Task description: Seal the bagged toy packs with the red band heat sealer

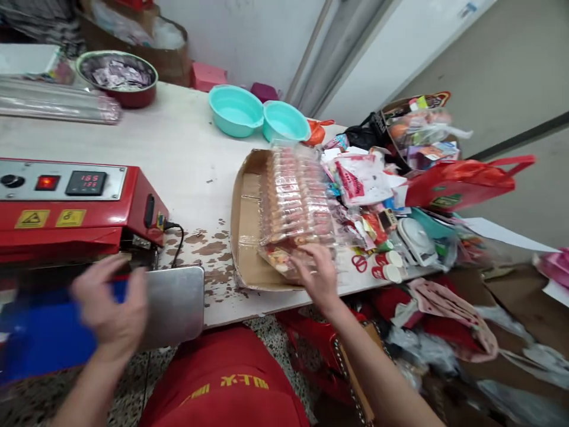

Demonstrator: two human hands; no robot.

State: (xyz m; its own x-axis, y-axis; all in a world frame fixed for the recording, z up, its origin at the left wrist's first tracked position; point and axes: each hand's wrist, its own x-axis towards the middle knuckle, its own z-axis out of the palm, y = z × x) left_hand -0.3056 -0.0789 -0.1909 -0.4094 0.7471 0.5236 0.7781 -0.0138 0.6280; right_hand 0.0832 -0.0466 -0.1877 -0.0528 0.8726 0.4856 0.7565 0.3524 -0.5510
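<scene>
Packets (296, 193), film-wrapped, rowed toward eleven o'clock from nearer right hand (319, 276), touching, grasp indeterminable; left hand (113, 311) unclenched, nine o'clock.

A single head-worn camera looks forward and steeply down over the wearer's red garment (226, 367). Its wide view takes in both forearms, with the left hand (111, 305) and right hand (316, 276) close below the lens, then crosses the counter (191, 145) to the wall (253, 35) beyond. The counter's front edge slants up rightward.
</scene>
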